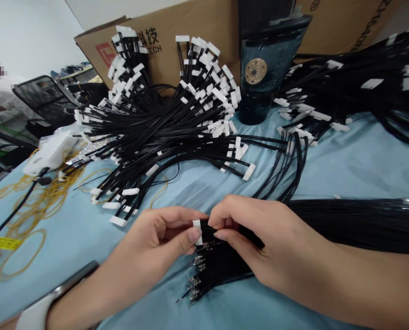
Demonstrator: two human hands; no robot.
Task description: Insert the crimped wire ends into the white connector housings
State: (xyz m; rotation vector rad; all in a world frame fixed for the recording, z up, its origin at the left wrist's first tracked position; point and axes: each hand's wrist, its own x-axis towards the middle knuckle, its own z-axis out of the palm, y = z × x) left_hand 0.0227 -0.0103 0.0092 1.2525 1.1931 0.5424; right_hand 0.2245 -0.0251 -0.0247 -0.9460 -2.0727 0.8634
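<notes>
Head view: a person's two bare hands work close together at the near edge of a desk (362, 165) covered in pale blue cloth.
Cardboard box (197, 23): stands along the far side, brown, with printed lettering.
Wire heap (163, 119): a large fan of black leads tipped with white plugs, left of centre, far from the hands.
Second heap (362, 87): more of the same leads, spread at the far right.
Bundle of black wires (356, 224): runs in from the right along the near desk and passes under the right hand; its bare metal terminals (196, 275) splay out near the hands.
Dark tumbler (262, 78): upright between the two heaps, with a round gold emblem.
Right hand (256, 238): rests on the bundle, grip closed, fingertips pinching wire ends right at the connector.
Left hand (156, 238): grip closed, thumb and forefinger pinching the connector; a pale watch band (42, 307) sits on the wrist.
White connector (197, 229): small, held upright between both hands' fingertips, just above the terminals.
Rubber bands (35, 206): yellow loops scattered on the left.
Yellow tag (0, 242): on a black cable at the left edge.
</notes>
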